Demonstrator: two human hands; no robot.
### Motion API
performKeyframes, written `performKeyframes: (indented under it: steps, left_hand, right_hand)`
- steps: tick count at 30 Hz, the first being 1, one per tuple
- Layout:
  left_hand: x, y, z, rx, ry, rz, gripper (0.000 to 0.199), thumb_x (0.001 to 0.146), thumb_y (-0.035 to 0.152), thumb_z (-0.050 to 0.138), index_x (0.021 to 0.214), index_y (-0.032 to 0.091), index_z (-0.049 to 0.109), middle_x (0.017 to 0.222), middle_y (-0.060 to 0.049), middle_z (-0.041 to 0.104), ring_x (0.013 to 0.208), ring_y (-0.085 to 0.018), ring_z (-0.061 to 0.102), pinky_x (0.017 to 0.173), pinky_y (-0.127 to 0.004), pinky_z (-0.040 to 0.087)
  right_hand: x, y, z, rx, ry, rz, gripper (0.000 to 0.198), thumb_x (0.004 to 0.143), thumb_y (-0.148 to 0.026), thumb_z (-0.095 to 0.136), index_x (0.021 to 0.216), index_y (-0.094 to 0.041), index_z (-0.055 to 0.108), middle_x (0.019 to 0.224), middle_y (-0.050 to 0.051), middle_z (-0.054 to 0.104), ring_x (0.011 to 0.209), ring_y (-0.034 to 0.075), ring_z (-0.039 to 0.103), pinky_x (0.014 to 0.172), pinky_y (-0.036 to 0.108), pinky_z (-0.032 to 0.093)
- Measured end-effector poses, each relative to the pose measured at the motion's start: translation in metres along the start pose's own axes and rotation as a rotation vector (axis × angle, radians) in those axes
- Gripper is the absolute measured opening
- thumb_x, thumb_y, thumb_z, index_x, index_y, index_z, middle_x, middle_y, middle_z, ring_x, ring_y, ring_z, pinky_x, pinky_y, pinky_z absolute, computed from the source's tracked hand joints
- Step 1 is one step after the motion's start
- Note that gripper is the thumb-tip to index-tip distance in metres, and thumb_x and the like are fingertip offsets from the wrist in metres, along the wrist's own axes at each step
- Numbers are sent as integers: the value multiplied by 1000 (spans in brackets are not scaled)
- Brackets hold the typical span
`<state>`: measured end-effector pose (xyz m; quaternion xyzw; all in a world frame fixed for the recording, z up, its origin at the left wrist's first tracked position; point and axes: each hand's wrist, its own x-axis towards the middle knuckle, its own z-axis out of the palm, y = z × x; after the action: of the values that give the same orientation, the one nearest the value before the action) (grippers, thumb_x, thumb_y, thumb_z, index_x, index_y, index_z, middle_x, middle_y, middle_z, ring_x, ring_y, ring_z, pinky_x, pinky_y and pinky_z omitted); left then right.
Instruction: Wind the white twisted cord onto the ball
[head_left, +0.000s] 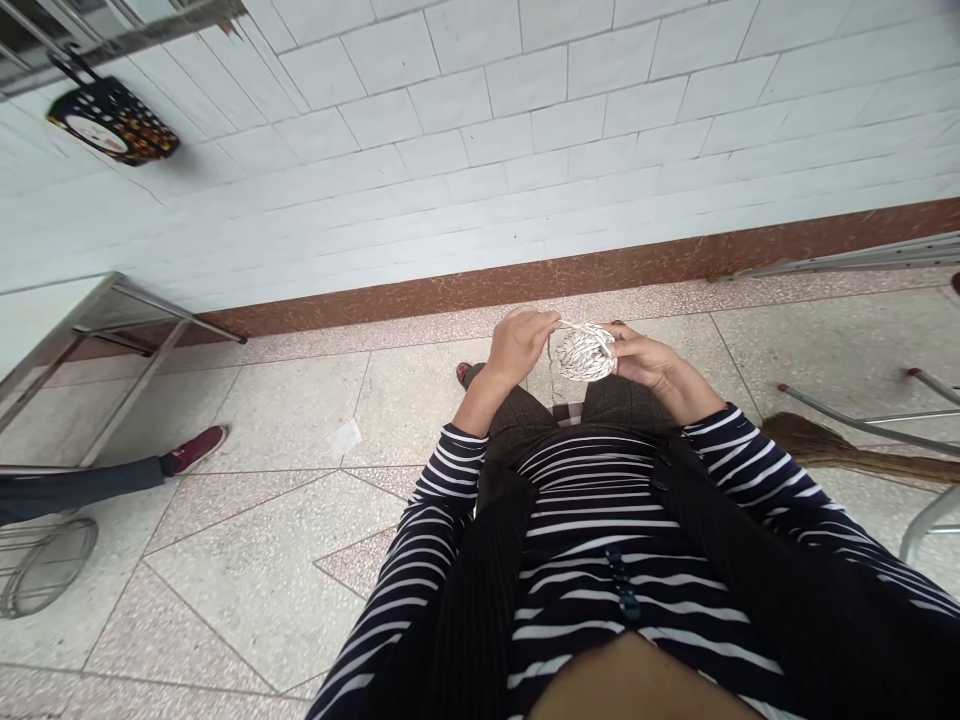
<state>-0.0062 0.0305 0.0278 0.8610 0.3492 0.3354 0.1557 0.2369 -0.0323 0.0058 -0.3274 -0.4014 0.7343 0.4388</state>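
A round, pale woven piece (583,362) was held above the person's trousered legs (525,412), its edge gripped between the thumb and fingers of the right hand (646,362). The left hand (519,345) pinched a strand (575,326) that ran to the piece. Farther out, I saw a broom (814,440) at the person's right and another person's dark red shoe (199,450) at the left; a patterned bag (116,122) hung by the wall (525,130).

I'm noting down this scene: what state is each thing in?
Left hand: closed, pinching the strand
Right hand: closed on the edge of the woven piece
Woven piece: roundish, held up
Strand: stretched between left hand and woven piece
Bag: hanging up
Paper: lying on the floor
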Motion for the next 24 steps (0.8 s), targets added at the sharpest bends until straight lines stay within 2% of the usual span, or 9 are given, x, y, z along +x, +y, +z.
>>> performKeyframes:
  steps: [3, 8, 12, 15, 20, 24]
  left_hand:
    - [0, -11, 0, 31, 58, -2, 42, 111, 50, 50, 110, 23, 82, 112, -9, 83, 107, -25, 74, 110, -46, 53]
    - [7, -10, -1, 56, 118, 4, 41, 113, 46, 47, 114, 22, 80, 116, -9, 83, 109, -24, 75, 122, -50, 47]
    - [13, -7, 0, 64, 152, -9, 40, 114, 42, 45, 116, 20, 79, 114, -10, 82, 108, -23, 75, 125, -50, 43]
    - [13, -9, 4, 58, 151, -49, 37, 113, 40, 47, 116, 21, 79, 113, -8, 82, 107, -23, 74, 125, -49, 43]
    - [10, -19, 15, -11, 98, -224, 28, 108, 35, 57, 106, 23, 82, 110, -8, 83, 110, -26, 74, 110, -42, 53]
    - [6, -20, 27, -187, 86, -346, 22, 104, 29, 62, 103, 20, 83, 118, -9, 83, 116, -27, 75, 107, -39, 54]
  right_hand:
    - [2, 9, -3, 84, 11, 9, 45, 62, -38, 100, 96, -20, 76, 90, 7, 81, 73, 22, 75, 71, 39, 68]
    - [5, 22, -3, 166, 59, -13, 45, 67, -42, 99, 97, -22, 73, 95, 7, 81, 81, 23, 77, 73, 40, 70]
    - [5, 30, 0, 218, 58, 1, 56, 60, -46, 104, 100, -23, 74, 92, 4, 81, 78, 20, 76, 68, 34, 68]
    - [2, 32, 1, 215, 53, -25, 60, 58, -49, 105, 104, -24, 74, 96, 4, 82, 79, 21, 77, 67, 35, 68]
    - [-4, 18, 7, 140, 89, -107, 68, 56, -56, 104, 108, -25, 73, 106, 8, 83, 94, 29, 79, 74, 42, 70]
    - [-12, -11, 24, 38, 107, -225, 71, 54, -50, 102, 113, -27, 71, 118, 9, 80, 114, 36, 76, 89, 54, 69]
